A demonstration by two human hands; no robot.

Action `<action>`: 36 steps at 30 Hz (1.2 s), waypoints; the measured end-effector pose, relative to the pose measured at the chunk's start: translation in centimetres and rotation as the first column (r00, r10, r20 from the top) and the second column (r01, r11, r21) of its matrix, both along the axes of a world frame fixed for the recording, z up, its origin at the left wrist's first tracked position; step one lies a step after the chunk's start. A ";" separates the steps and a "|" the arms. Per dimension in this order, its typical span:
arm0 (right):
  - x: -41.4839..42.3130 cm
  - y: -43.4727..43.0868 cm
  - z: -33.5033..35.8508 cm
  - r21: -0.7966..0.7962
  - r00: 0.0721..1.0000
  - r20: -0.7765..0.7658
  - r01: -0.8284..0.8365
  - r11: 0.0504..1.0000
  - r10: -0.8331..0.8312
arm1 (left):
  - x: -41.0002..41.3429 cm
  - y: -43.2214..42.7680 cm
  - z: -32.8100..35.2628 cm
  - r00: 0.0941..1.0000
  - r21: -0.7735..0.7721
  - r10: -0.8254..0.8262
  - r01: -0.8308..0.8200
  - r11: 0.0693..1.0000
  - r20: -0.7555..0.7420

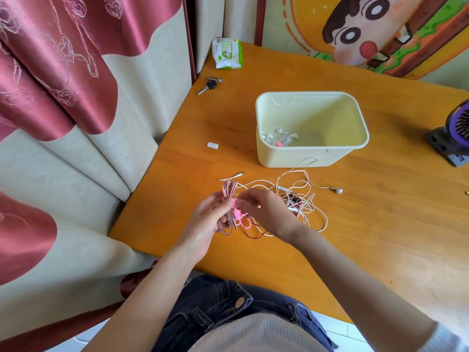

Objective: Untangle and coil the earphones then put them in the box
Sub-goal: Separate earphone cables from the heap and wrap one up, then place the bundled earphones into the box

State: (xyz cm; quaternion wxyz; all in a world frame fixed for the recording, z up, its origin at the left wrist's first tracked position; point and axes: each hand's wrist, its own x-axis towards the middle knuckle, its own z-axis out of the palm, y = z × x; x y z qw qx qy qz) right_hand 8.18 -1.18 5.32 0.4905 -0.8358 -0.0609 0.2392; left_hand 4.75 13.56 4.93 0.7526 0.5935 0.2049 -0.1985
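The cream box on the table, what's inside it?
Inside the box, one bundle of white earphones with a pink tie lies at its near left corner. The near wall hides the floor just behind it.

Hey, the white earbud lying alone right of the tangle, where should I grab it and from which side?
Probably pinch the white earbud at its stem, from above and from the right. It lies flat on the bare table, clear of the tangle, and its cord trails off to the left, so that side is open.
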 end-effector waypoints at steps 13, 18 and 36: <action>0.1 -0.7 0.7 -0.087 0.974 0.204 -0.086 0.993 0.102 | 1.3 0.7 0.3 0.870 0.765 -0.445 0.136 0.630 0.212; 0.2 -1.2 0.8 -0.071 0.983 0.177 -0.033 0.997 0.045 | 1.6 1.0 1.1 0.778 0.885 -0.606 0.151 0.440 0.168; 6.0 -6.6 5.0 0.042 0.985 -0.123 0.127 0.991 -0.121 | 8.2 -3.3 3.7 0.422 0.940 -0.847 -0.245 0.237 0.323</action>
